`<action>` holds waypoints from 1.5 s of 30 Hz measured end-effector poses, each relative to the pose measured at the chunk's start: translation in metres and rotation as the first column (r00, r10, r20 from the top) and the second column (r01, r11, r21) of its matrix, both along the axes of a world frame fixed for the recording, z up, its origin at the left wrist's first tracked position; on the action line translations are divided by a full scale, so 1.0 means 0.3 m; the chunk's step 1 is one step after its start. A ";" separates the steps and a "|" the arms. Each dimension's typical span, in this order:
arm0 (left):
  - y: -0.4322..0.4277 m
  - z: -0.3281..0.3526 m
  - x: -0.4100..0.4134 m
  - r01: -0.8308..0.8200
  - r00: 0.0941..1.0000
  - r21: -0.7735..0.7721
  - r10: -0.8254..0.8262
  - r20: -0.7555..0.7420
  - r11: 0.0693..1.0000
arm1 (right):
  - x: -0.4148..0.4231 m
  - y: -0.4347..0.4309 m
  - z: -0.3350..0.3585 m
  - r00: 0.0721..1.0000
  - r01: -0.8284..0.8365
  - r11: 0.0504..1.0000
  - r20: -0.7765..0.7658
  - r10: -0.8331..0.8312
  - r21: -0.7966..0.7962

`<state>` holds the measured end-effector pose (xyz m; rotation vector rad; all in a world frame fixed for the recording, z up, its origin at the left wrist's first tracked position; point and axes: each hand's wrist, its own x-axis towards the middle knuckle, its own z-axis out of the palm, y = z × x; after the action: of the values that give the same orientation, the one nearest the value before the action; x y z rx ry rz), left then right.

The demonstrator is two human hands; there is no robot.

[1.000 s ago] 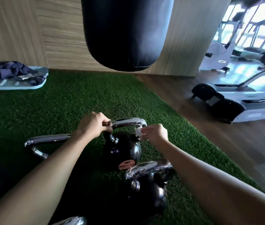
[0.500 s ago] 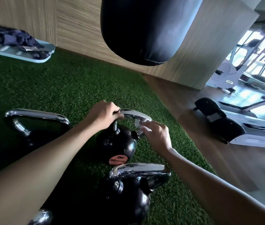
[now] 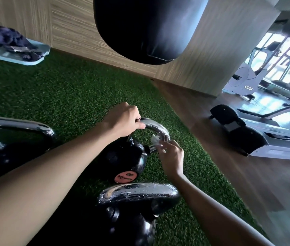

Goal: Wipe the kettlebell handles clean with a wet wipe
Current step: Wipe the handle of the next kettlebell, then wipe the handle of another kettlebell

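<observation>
Three black kettlebells stand on green turf (image 3: 66, 93) beside a wood floor (image 3: 233, 174), under a hanging punching bag (image 3: 146, 27), with a treadmill (image 3: 258, 137) across the room. On the middle kettlebell (image 3: 124, 158) near the turf's right edge, the left hand (image 3: 122, 121) is clamped on the chrome handle (image 3: 156, 126). The right hand (image 3: 173, 157) pinches a white wet wipe (image 3: 155, 139) against the handle's right leg.

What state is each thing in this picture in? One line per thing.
Left hand: gripping the middle kettlebell's handle.
Right hand: pressing wipe on that handle.
Near handle: wet with droplets.
Left kettlebell: untouched.
Punching bag: hanging.
</observation>
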<state>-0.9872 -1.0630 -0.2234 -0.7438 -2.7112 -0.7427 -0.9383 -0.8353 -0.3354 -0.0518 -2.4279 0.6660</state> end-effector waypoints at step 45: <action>-0.250 0.174 0.577 0.175 0.876 -0.102 -0.108 0.470 0.979 | 0.489 -0.104 0.594 0.792 -0.480 0.877 0.419 0.443 -0.021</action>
<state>-0.8142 -1.1381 -0.1712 -0.9051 -3.1952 -0.8609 -0.7917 -0.8665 -0.1572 0.5084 -2.9111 0.8272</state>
